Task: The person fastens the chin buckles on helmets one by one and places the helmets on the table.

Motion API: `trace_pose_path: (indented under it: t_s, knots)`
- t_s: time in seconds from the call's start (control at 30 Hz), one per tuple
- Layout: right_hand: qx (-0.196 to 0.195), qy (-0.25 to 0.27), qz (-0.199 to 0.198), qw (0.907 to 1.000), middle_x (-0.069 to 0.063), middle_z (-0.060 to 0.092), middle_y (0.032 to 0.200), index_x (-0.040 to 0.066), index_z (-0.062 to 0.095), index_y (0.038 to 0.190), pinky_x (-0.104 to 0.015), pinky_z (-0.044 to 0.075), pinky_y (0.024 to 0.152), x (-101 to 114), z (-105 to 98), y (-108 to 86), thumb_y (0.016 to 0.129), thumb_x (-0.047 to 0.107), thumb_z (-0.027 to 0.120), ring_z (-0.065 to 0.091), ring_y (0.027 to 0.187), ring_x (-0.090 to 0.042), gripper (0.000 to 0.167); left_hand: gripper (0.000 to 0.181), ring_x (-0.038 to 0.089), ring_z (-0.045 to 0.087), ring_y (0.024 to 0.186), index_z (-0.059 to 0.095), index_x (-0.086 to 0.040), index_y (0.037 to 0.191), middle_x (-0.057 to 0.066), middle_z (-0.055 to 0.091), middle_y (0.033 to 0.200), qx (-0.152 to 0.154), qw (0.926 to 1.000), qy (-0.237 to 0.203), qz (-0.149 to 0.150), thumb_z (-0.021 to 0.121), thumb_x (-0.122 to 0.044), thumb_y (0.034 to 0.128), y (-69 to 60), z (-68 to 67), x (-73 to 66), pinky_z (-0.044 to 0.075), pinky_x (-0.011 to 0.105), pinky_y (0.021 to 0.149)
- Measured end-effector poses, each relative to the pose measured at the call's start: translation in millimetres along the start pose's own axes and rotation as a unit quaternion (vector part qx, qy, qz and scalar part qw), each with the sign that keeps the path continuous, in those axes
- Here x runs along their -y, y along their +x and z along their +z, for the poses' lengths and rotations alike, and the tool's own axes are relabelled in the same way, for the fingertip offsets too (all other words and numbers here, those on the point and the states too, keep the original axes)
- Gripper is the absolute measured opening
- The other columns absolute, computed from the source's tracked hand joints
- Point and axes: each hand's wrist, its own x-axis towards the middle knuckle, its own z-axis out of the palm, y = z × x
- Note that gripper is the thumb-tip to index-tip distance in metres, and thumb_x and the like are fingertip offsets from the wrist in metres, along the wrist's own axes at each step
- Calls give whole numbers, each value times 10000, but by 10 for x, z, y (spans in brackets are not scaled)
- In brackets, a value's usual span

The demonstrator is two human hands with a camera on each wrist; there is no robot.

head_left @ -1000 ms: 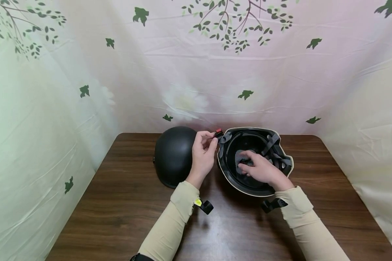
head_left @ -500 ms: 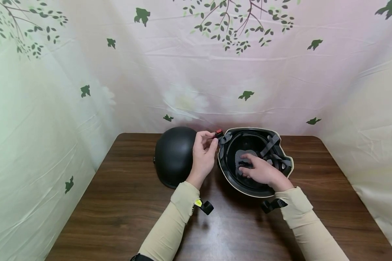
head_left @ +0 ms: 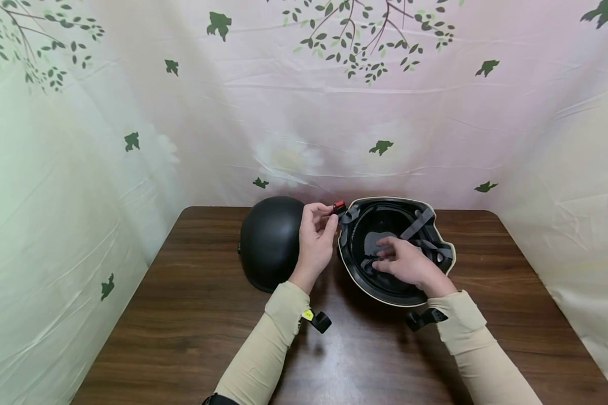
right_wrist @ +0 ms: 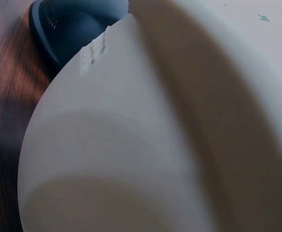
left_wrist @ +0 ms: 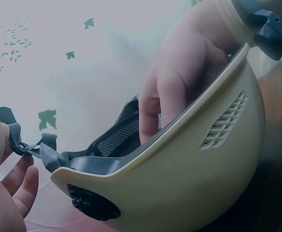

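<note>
- Right hand [head_left: 410,264] has shifted slightly inside the cream helmet [left_wrist: 189,179] since the last frame; the left hand [head_left: 316,242] stays put.
- Bench [head_left: 182,332]: brown wood grain, carrying everything I watch.
- Cream helmet: upturned toward the bench's far edge, hollow upward.
- Black helmet [head_left: 269,247]: dome up, just left of it.
- Hands: the right arches over the near rim, fingers pointing down inside; their tips are hidden, so I cannot tell whether they grip anything. The left is raised beside the left rim, thumb and fingertips pinching a strap [left_wrist: 49,155].
- Strap: I judge the step in hand to be sorting the harness; the next move calls for keeping this end pinched while the right fingers find their piece.
- Red-and-black buckle [head_left: 339,207]: just beyond the left fingertips.
</note>
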Motion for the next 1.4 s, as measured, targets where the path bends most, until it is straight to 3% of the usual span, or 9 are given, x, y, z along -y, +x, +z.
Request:
trace_pose_path:
  t_s: [0.17, 0.4, 0.73, 1.03, 1.2, 1.4]
  knots:
    - [-38, 187, 8, 9998, -298, 704, 1374, -86, 520, 1519, -425, 598, 964, 5, -11, -4, 997, 203, 794, 683, 1285, -431, 657, 215, 335, 708, 1113, 524, -13, 1272, 203, 687, 1360, -10, 10000, 11, -39, 634, -79, 1100, 8, -6, 15, 643, 444, 890]
    - [-59, 723, 20, 9974, -289, 689, 1401, -33, 529, 1550, -364, 655, 915, 3, -28, 1, 1009, 235, 804, 731, 1192, -332, 664, 218, 335, 702, 1134, 518, -20, 1278, 197, 683, 1365, -3, 10000, 7, -55, 632, -76, 1100, 6, -8, 18, 587, 239, 856]
    - [-652, 1065, -422, 9913, -245, 725, 1362, 7, 684, 1430, -206, 617, 831, 31, -60, -50, 979, 236, 848, 741, 1087, -258, 532, 276, 349, 701, 1192, 514, -44, 1336, 199, 702, 1359, 20, 9999, 21, -135, 642, -104, 1099, -2, 12, 18, 571, 250, 896]
    - [-847, 1163, -469, 9885, -241, 737, 1333, 10, 737, 1360, -242, 622, 757, 14, -57, -39, 992, 204, 831, 720, 947, -74, 427, 261, 332, 704, 1183, 515, -42, 1331, 201, 706, 1356, 7, 9997, -15, -238, 630, -94, 1103, -1, 19, 22, 567, 238, 877]
    - [-741, 1304, -495, 9875, -188, 747, 1315, 38, 740, 1374, -284, 644, 768, 9, -51, -32, 1026, 227, 792, 746, 908, -65, 400, 275, 331, 702, 1175, 514, -41, 1342, 200, 707, 1361, 35, 9997, -17, -225, 635, -87, 1099, -8, 15, 16, 563, 230, 872]
    - [-619, 1463, -567, 9857, -255, 701, 1348, 4, 715, 1398, -260, 646, 790, 22, -59, -46, 1064, 199, 735, 754, 904, -61, 387, 357, 354, 703, 1173, 547, -91, 1441, 179, 717, 1378, 187, 9997, 127, -98, 644, -96, 1097, -5, 4, 16, 560, 229, 849]
